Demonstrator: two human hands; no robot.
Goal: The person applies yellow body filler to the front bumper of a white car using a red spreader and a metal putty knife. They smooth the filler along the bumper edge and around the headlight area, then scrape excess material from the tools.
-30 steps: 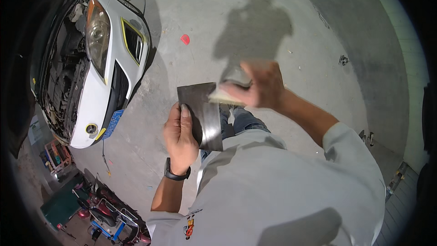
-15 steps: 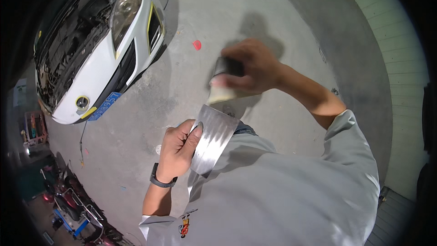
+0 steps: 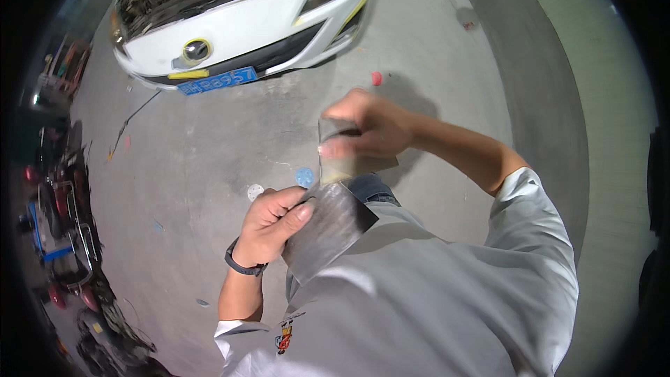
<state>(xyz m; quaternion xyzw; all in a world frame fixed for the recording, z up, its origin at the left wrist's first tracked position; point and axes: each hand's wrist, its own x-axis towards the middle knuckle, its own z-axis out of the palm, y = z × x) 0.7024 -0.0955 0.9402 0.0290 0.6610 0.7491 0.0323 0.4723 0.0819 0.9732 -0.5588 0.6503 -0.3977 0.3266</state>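
Observation:
My left hand (image 3: 269, 230) pinches a flat grey metal plate (image 3: 331, 234) by its edge, thumb on top, a dark band round the wrist. The plate tilts in front of my shirt, its face streaked with grey. In my right hand (image 3: 377, 126) is a scraper (image 3: 338, 169) with a wide flat blade, partly hidden by the fingers and blurred. Cream-coloured paste seems to coat the blade. Its lower edge meets or nearly meets the plate's upper edge; contact cannot be made out.
Ahead stands a white car (image 3: 244, 28), its engine bay exposed and yellow tape (image 3: 188, 75) on its bumper. A blue disc (image 3: 305, 176), a white disc (image 3: 255, 192) and a red scrap (image 3: 377, 78) lie on the concrete floor. Motorbikes (image 3: 66, 223) line the left side.
The view has swung left, bringing the car's front toward the middle. My right hand has come down closer to the plate with the scraper. The plate has turned in my left hand.

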